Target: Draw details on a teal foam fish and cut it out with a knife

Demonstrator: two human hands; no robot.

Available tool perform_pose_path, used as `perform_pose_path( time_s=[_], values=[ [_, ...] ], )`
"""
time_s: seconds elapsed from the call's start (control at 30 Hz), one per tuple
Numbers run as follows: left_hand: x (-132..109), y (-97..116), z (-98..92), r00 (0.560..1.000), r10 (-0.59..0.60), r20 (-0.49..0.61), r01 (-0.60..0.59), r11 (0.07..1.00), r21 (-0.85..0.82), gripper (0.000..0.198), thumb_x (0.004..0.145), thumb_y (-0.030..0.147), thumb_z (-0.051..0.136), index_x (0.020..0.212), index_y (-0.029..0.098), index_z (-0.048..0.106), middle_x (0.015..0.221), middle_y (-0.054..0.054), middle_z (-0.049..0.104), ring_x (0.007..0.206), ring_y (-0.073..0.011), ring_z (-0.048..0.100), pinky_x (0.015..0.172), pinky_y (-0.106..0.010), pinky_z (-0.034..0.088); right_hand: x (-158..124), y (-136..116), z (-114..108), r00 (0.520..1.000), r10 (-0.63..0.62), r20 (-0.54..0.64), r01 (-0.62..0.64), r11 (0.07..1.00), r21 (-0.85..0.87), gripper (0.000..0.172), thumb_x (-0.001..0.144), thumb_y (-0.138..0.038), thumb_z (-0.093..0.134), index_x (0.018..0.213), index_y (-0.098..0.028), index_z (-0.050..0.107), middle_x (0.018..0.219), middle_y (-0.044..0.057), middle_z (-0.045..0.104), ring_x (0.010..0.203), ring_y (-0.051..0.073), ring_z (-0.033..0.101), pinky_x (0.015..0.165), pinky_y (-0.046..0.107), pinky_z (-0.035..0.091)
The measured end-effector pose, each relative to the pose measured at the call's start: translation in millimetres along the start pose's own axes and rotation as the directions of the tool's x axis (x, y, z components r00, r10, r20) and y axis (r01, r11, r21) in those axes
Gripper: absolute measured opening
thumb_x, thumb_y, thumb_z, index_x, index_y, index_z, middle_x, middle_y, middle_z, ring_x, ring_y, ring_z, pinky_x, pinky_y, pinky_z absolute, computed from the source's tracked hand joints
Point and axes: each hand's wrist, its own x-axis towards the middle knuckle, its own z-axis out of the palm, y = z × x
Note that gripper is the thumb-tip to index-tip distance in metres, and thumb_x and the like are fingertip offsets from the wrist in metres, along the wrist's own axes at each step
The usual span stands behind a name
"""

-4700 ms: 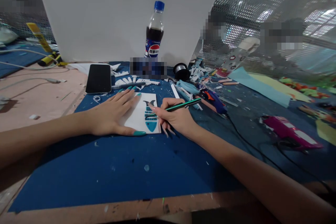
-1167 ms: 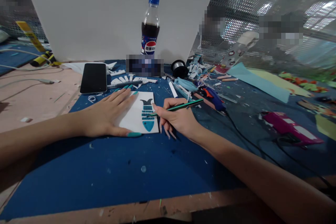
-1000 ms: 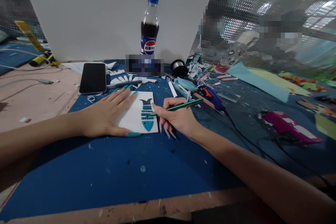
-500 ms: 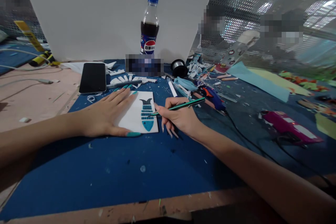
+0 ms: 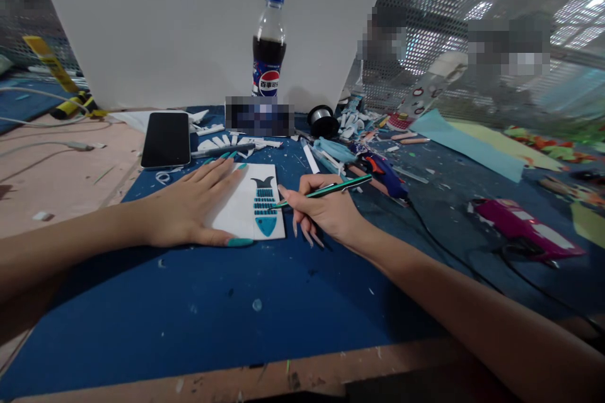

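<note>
My left hand (image 5: pixel 189 208) lies flat with its fingers spread over a white card (image 5: pixel 236 214), pressing it to the blue mat (image 5: pixel 198 302). On the card's right side is a fish-skeleton figure (image 5: pixel 266 225) with a teal head, striped ribs and a dark tail. My right hand (image 5: pixel 326 208) is closed in a writing grip round a slim green-and-black pen (image 5: pixel 347 184). The pen's tip meets the figure's ribs; whether it touches the surface, I cannot tell. Both hands have long nails, teal on the left.
Behind the card stand a phone (image 5: pixel 166 140), a cola bottle (image 5: pixel 269 53) and a wire spool (image 5: pixel 322 121). White scraps (image 5: pixel 231 141) lie around them. To the right are a blue glue gun (image 5: pixel 387 176), a magenta corded device (image 5: pixel 524 227) and light-blue sheets (image 5: pixel 472 148).
Hardly anything differs. The pen's rear end has shifted very slightly to the right, while my left hand and the card stay in place.
</note>
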Motion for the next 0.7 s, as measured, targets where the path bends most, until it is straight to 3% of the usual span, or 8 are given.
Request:
perform_pose_path(
  time_s=[0.43,0.7],
  values=[
    [-0.2,-0.8,0.3,1.0,-0.014,0.02,0.014,1.0,-0.004,0.109,0.081,0.083,0.038,0.156,0.018,-0.005,0.162,-0.015,-0.008,0.147,-0.0416,-0.002,0.117,-0.059,0.012,0.0,2.2,-1.3,1.0,0.005,-0.003,-0.005,1.0,0.026,0.046,0.072,-0.042,0.079,0.052,-0.019,0.046,0.043,-0.003,0.058,0.031,0.007,0.051,0.029,0.016,0.038],
    [-0.3,-0.7,-0.3,1.0,-0.003,0.021,0.003,1.0,0.017,0.107,0.082,0.082,0.039,0.155,0.022,-0.012,0.162,-0.015,-0.01,0.147,-0.0425,-0.002,0.116,-0.061,0.014,-2.0,0.7,-0.9,0.999,0.03,-0.024,-0.027,0.994,0.107,0.045,0.074,-0.04,0.078,0.052,-0.02,0.045,0.044,-0.003,0.058,0.032,0.006,0.051,0.029,0.016,0.038]
  ],
)
